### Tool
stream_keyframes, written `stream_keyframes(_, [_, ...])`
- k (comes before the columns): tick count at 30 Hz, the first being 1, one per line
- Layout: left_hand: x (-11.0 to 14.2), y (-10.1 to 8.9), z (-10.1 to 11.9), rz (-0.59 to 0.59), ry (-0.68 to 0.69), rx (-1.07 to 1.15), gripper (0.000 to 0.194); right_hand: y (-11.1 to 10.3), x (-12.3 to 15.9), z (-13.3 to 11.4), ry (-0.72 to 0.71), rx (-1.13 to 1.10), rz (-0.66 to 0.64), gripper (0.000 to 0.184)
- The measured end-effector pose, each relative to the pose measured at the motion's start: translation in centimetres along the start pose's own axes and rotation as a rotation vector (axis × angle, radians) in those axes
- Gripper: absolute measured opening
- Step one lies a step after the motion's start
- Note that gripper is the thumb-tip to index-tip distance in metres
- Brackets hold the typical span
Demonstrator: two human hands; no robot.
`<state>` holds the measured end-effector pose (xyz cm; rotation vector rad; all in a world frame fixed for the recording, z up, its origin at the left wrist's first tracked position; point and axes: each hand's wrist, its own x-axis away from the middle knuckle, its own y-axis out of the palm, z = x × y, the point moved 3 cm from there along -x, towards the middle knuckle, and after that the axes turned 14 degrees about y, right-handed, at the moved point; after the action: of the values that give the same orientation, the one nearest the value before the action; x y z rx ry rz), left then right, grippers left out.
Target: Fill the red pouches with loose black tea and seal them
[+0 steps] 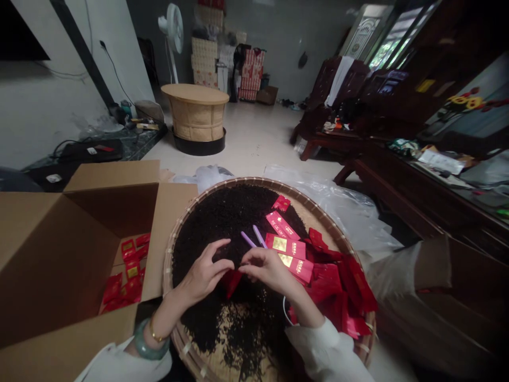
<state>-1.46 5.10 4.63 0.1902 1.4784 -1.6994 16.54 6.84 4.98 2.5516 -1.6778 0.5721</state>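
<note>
A round woven bamboo tray (172, 265) lies before me, spread with dark dried tea leaves (222, 212). Over its middle, my right hand (266, 269) pinches the upper edge of a small red packet (232, 284); the packet is partly hidden behind the fingers. My left hand (205, 271) is just left of it, thumb and forefinger apart and nothing visible between them. Flat red packets with gold labels (284, 245) lie beside my right hand. Two slim purple handles (248, 239) rest on the leaves near them. More red packets (328, 284) are heaped along the tray's right side.
On the left stands an open cardboard box (35, 249) with several filled red packets (131, 265) inside. Clear plastic sheeting (330, 196) lies beyond the tray. Farther off are a round basket-like stand (196, 119), a white fan (173, 29) and dark wooden furniture (382, 175).
</note>
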Motion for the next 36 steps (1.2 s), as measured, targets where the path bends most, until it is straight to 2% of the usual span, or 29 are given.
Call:
stream_keyframes(2, [0.1, -0.1, 0.0, -0.006, -0.005, 0.017, 0.022, -0.5, -0.2, 0.4, 0.053, -0.126, 0.017, 0.028])
stream_keyframes(5, [0.2, -0.3, -0.1, 0.000, -0.011, 0.058, 0.023, -1.4, -0.1, 0.1, 0.012, -0.171, 0.139, 0.028])
stream_keyframes(8, [0.4, -0.6, -0.1, 0.016, -0.015, 0.117, 0.025, -1.7, 0.5, -1.0, -0.165, 0.063, 0.214, 0.018])
stream_keyframes(11, [0.5, -1.1, 0.1, 0.015, 0.032, 0.152, 0.027, -0.9, 1.6, -2.2, -0.359, 0.379, 0.121, 0.030])
stream_keyframes(13, [0.7, -1.4, 0.4, 0.001, 0.093, 0.159, 0.029, -0.3, 2.3, -2.6, -0.433, 0.535, 0.038, 0.035])
stream_keyframes(15, [0.8, -1.5, 0.7, -0.020, 0.147, 0.169, 0.031, 0.1, 2.7, -3.0, -0.488, 0.657, -0.005, 0.028])
stream_keyframes(17, [0.9, -1.5, 0.8, -0.026, 0.148, 0.209, 0.031, 0.1, 2.9, -3.2, -0.537, 0.735, 0.007, 0.016])
stream_keyframes(20, [0.9, -0.9, 0.3, 0.063, -0.032, 0.391, 0.028, -0.1, 2.9, -3.5, -0.571, 0.734, 0.040, 0.009])
stream_keyframes(21, [0.9, -0.5, 0.0, 0.118, -0.139, 0.492, 0.027, -0.2, 2.9, -3.6, -0.559, 0.699, 0.054, 0.010])
stream_keyframes(23, [0.9, 0.6, -0.5, 0.206, -0.386, 0.771, 0.039, -0.3, 2.5, -3.4, -0.498, 0.598, 0.102, 0.012])
stream_keyframes(25, [0.7, 2.0, -0.5, 0.161, -0.573, 1.043, 0.055, -0.5, 2.0, -3.0, -0.408, 0.483, 0.190, 0.014])
stream_keyframes(27, [0.5, 2.9, -0.4, 0.087, -0.757, 1.125, 0.070, -0.7, 1.3, -2.3, -0.324, 0.371, 0.285, 0.016])
stream_keyframes(30, [0.2, 3.3, 0.2, 0.013, -0.853, 1.194, 0.057, -1.1, 0.3, -1.2, -0.214, 0.192, 0.346, 0.018])
stream_keyframes(32, [0.1, 3.2, 0.6, 0.019, -0.879, 1.276, 0.050, -1.2, -0.3, -0.5, -0.144, 0.076, 0.310, 0.019])
stream_keyframes(36, [0.3, 3.1, 0.7, 0.062, -0.917, 1.349, 0.050, -1.5, -0.7, 0.1, -0.055, -0.046, 0.234, 0.021])
